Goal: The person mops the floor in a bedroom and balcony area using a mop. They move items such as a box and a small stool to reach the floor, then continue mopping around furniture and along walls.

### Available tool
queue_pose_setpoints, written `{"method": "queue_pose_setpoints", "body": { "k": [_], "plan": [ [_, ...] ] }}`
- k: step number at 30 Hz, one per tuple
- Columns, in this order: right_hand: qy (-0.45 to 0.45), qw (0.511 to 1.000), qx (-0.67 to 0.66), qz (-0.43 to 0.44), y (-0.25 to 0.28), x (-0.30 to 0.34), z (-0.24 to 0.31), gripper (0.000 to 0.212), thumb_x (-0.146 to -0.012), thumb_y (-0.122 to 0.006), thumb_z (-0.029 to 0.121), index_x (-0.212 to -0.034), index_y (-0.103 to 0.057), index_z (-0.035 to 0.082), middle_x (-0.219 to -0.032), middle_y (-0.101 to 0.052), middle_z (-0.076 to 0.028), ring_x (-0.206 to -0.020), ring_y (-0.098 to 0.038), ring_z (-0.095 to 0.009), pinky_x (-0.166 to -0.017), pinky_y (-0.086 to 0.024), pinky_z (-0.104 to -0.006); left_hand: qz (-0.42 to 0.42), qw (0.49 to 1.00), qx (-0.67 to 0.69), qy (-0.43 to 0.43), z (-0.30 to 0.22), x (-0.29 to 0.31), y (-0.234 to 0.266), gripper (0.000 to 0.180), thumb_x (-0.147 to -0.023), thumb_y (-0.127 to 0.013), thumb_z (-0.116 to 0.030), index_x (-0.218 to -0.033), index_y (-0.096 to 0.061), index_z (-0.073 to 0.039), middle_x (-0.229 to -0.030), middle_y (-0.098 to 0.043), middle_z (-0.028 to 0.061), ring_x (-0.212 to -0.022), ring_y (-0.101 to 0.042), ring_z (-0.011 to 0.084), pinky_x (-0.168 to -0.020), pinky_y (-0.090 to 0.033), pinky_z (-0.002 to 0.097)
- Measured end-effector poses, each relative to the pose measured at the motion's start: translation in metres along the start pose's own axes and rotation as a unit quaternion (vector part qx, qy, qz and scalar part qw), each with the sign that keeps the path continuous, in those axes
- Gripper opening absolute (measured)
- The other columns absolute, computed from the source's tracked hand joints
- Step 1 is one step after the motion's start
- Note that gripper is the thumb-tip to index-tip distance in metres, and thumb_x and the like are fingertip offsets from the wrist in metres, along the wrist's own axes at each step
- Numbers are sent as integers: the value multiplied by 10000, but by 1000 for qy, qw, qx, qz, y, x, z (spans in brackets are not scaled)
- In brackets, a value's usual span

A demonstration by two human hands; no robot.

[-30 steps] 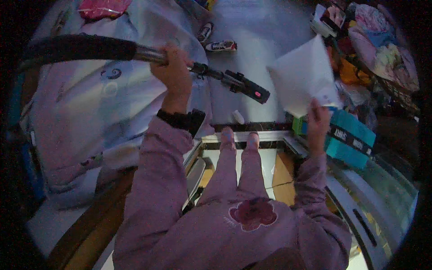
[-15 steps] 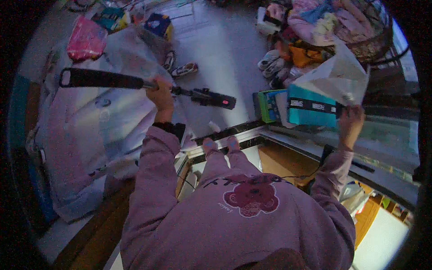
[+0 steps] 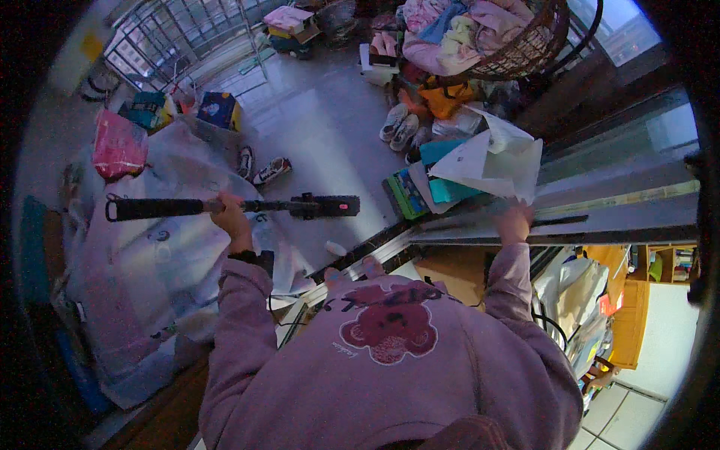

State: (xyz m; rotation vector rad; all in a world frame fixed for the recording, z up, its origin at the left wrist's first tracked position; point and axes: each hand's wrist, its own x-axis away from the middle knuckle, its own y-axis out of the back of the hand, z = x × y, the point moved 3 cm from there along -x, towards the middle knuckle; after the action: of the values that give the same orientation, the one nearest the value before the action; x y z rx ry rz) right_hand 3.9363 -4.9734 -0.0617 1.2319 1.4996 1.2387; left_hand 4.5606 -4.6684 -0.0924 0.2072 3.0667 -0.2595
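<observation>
Fingers (image 3: pixel 226 204) of the left hand (image 3: pixel 233 223) clench the black-handled stick (image 3: pixel 259 205) near mid-length, probably for balance, crosswise ahead of the body; right hand (image 3: pixel 514 222) grips the white sheet (image 3: pixel 496 166) at its bottom edge, so it flares across the teal box (image 3: pixel 451 192).

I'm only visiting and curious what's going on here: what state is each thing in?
Left hand: closed around the stick
Right hand: closed on the white sheet's near edge
Black-handled stick: held roughly level
White sheet: creased
Teal box: partly covered from view
Wicker basket: heaped with clothes
Pale sneakers: unworn, side by side
Dark sneakers: unworn, angled apart
Plastic cover: wrinkled
</observation>
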Motion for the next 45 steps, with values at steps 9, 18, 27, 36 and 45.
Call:
{"method": "queue_pose_setpoints", "body": {
  "k": [9, 18, 27, 36, 45],
  "plan": [
    [88, 984, -29, -153, 136, 54, 76, 319, -702, -758, 207, -944, -680, 14, -1340, -502, -266, -1225, -471, -430, -1024, -403, -504, 18, 1000, -8, -3, 6, 32, 38, 148, -920, -600, -148, -839, -510, -64, -696, -583, 47, -640, -569, 170, -697, -491, 346],
    [300, 892, -313, -127, 115, 53, 183, 250, -718, -761, 108, -932, -664, 23, -1273, -581, -212, -1162, -519, -415, -987, -424, -485, 279, 956, -54, 77, -71, 72, 35, 150, -874, -701, -162, -889, -617, -38, -871, -638, 36, -903, -596, 146, -847, -454, 332],
    [412, 855, -315, 4, 49, 62, 244, 262, -744, -766, 143, -954, -673, 18, -1244, -587, -198, -1131, -535, -392, -971, -434, -475, -10, 987, -158, 16, -90, 140, 82, 197, -887, -698, -120, -795, -560, -14, -774, -652, 70, -766, -615, 152, -774, -491, 312],
    [633, 633, -365, 256, -6, 164, 365, 777, -687, -807, 211, -1353, -443, 45, -1328, -515, -214, -1219, -485, -422, -1006, -416, -494, -180, 957, -225, -35, -118, 241, 107, 152, -846, -741, -112, -903, -621, -38, -857, -612, 16, -796, -565, 112, -716, -450, 258],
    [633, 454, -542, 316, -43, 275, 435, 375, -606, -813, 174, -917, -633, 68, -855, -636, -151, -810, -624, -356, -697, -493, -429, 190, 949, -240, -71, -223, 307, 75, 94, -860, -650, -38, -947, -621, -19, -922, -665, 135, -880, -653, 210, -808, -517, 358]
  ]
}}
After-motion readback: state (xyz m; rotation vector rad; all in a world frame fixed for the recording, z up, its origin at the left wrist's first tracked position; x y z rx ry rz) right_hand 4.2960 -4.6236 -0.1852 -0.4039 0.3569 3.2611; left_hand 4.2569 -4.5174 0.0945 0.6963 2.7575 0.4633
